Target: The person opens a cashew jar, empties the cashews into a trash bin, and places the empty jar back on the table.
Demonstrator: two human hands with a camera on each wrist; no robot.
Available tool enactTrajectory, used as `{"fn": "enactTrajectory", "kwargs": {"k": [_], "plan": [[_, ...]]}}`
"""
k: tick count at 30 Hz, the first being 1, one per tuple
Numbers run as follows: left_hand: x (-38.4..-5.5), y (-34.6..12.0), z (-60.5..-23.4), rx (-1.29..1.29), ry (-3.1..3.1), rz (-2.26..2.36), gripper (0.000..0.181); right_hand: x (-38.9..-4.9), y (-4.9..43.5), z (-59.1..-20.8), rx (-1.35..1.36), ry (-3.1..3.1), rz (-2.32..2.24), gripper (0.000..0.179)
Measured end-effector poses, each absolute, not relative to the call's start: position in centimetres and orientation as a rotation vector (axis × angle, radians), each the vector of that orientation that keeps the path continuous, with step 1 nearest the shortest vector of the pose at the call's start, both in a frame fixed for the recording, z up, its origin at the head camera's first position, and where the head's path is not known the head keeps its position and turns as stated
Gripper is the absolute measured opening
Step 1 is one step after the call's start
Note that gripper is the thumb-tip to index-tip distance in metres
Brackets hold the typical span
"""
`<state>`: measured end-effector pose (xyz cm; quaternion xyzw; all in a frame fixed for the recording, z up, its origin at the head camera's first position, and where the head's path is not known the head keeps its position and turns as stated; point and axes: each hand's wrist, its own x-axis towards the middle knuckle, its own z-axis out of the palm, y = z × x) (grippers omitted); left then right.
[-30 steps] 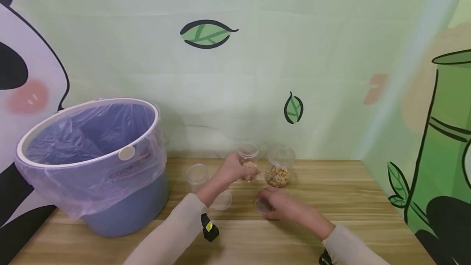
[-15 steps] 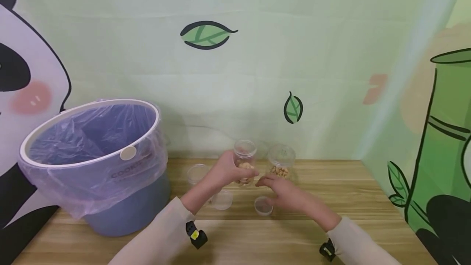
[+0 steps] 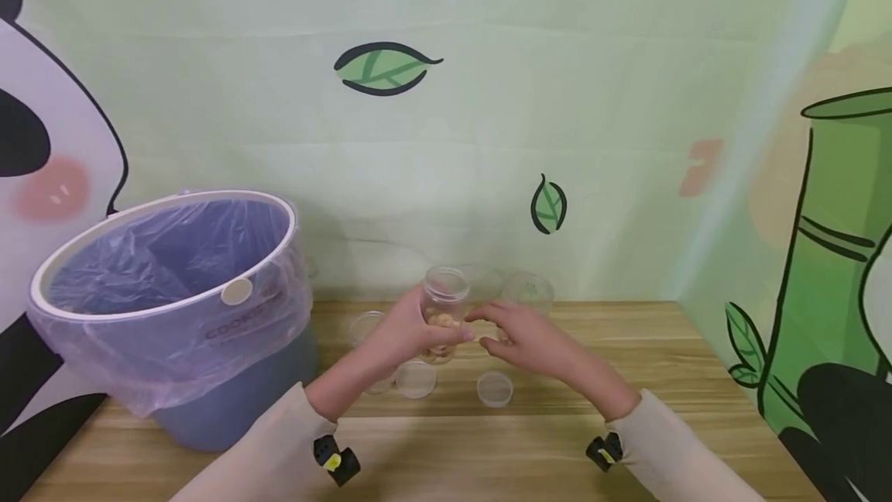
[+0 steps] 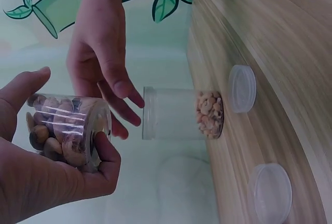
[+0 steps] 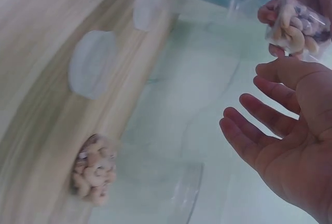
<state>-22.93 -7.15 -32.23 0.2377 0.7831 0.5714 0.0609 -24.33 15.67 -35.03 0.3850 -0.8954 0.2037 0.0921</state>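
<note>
My left hand (image 3: 397,338) grips a clear jar (image 3: 446,294) with nuts in it, raised above the table. In the left wrist view the thumb and fingers wrap this jar (image 4: 65,128). My right hand (image 3: 536,341) is close to the jar's right side, its fingers (image 5: 244,128) spread and loosely bent, with nothing in them. Whether its tips touch the jar cannot be told. Behind the right hand stands a second clear jar (image 4: 179,114), cashews in its bottom; in the head view the hand hides much of it. Two clear round lids (image 3: 416,379) (image 3: 495,390) lie on the table.
A large blue bin (image 3: 237,393), lined with a translucent bag, stands at the left. Another clear jar (image 3: 364,325) is partly hidden behind my left wrist. The wooden table (image 3: 592,432) ends at a printed backdrop (image 3: 446,161).
My left hand has brought the jar of nuts left and slightly nearer. My right hand has let go of the right lid, leaving it on the table, and moved up toward the held jar.
</note>
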Motion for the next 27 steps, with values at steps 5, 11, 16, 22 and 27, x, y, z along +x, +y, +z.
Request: {"fn": "enactTrajectory", "kwargs": {"k": [5,11,16,22,27], "plan": [[-22.3,-8.8,-31.5,0.598,2.296,1.749,0.069,-24.2,14.7,-33.8,1.136,-2.662,0.633,0.034],[-21.1,-11.5,-30.1,0.582,2.369,1.678,0.064,-24.4,13.6,-32.7,1.131,-2.661,0.638,0.034],[-19.9,-13.8,-28.6,0.670,2.488,1.609,0.056,-24.4,12.6,-31.9,1.158,-2.645,0.628,0.034],[-18.9,-15.3,-27.7,0.614,2.552,1.595,0.053,-24.3,11.3,-30.9,1.189,-2.620,0.625,0.033],[-18.4,-16.1,-27.2,0.620,2.598,1.588,0.055,-24.5,10.4,-30.4,1.226,-2.592,0.637,0.033]]}}
